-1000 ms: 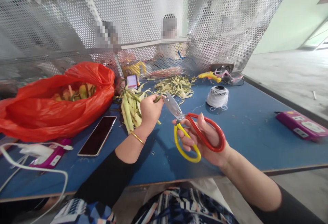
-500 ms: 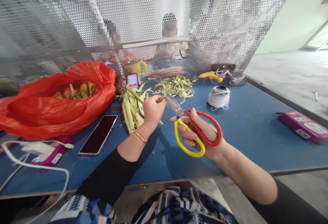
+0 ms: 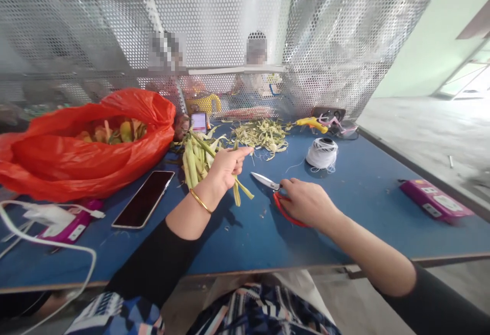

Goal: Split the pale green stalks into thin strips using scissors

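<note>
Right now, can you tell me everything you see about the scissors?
The scissors have shiny, metal-looking blades, seemingly closed, pointing mostly left. A curved red handle shows beneath the right hand, which holds them and covers the rest. They're low over the blue tabletop; whether they touch it, I can't tell.

Close-fitting plain black sleeves cover both arms: the left sleeve (image 3: 153, 263) at the near left, the right sleeve (image 3: 440, 299) at the near right. Each ends partway along the forearm. The left hand (image 3: 225, 166) and right hand (image 3: 308, 199) are bare. A thin gold-coloured bangle (image 3: 199, 203) circles the left wrist. At the near edge, patterned clothing (image 3: 256, 310) mixes dark blue, black, white and peach in stripes and angular blocks.
</note>
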The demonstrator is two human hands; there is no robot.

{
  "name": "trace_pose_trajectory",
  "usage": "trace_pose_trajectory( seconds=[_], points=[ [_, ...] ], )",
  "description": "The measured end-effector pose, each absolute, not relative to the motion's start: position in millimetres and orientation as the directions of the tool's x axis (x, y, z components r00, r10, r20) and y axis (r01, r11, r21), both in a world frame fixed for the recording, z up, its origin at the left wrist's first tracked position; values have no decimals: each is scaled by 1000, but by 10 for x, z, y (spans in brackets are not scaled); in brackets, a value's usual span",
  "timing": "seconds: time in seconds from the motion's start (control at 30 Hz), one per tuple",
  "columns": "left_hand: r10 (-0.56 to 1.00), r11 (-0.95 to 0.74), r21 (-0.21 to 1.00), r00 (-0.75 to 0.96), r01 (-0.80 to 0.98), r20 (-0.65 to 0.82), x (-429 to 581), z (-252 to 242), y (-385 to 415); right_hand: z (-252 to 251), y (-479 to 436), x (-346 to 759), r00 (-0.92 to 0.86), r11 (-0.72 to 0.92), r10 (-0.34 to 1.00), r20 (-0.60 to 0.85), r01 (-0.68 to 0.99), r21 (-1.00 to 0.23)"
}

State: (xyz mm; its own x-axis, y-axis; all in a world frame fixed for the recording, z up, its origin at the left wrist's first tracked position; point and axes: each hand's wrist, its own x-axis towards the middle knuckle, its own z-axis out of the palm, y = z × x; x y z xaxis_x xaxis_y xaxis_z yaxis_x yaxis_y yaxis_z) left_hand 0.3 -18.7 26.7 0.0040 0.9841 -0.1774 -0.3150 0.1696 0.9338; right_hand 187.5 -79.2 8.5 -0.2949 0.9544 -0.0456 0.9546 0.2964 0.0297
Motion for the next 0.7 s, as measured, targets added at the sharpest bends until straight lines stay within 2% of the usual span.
trace_pose_trajectory(
  seconds=[0.07, 0.13, 0.17, 0.2, 0.23, 0.27, 0.3, 0.37, 0.47, 0.53, 0.6, 0.67, 0.7],
  points=[
    [975, 220, 912, 60, -347, -212, 15, 263, -204, 142, -771, 1831, -341, 353, 934, -104, 925, 141],
    [966, 257, 893, 106, -369, -235, 32, 245, -212, 225, -693, 1796, -371, 378, 925, -83, 921, 93],
    [964, 267, 887, 123, -378, -237, 42, 234, -215, 268, -630, 1776, -371, 371, 928, -38, 929, -7],
    [963, 269, 883, 131, -386, -236, 54, 222, -218, 306, -556, 1750, -357, 356, 934, 29, 917, -180],
    [964, 266, 880, 131, -393, -233, 66, 210, -221, 335, -475, 1715, -327, 334, 941, 87, 849, -409],
    [965, 262, 879, 127, -398, -231, 78, 200, -225, 350, -392, 1670, -279, 272, 956, 92, 726, -632],
    [965, 261, 879, 124, -400, -230, 88, 191, -229, 348, -313, 1618, -254, 190, 966, 46, 580, -792],
    [966, 258, 877, 118, -405, -230, 102, 177, -232, 298, -178, 1509, -302, 74, 953, -39, 352, -933],
    [963, 270, 868, 101, -416, -251, 93, 170, -211, 150, -19, 1431, -344, 39, 938, -34, 203, -978],
    [952, 304, 844, 106, -442, -288, 68, 169, -176, 49, 90, 1479, -338, 94, 941, 6, 246, -965],
    [933, 360, 792, 170, -492, -318, 42, 162, -137, -27, 204, 1595, -260, 218, 959, 109, 437, -873],
    [908, 420, 726, 254, -545, -334, 27, 147, -105, -67, 292, 1742, -157, 311, 946, 284, 689, -654],
    [895, 445, 696, 285, -563, -342, 26, 137, -95, -71, 314, 1812, -123, 319, 926, 358, 763, -562]
  ],
)
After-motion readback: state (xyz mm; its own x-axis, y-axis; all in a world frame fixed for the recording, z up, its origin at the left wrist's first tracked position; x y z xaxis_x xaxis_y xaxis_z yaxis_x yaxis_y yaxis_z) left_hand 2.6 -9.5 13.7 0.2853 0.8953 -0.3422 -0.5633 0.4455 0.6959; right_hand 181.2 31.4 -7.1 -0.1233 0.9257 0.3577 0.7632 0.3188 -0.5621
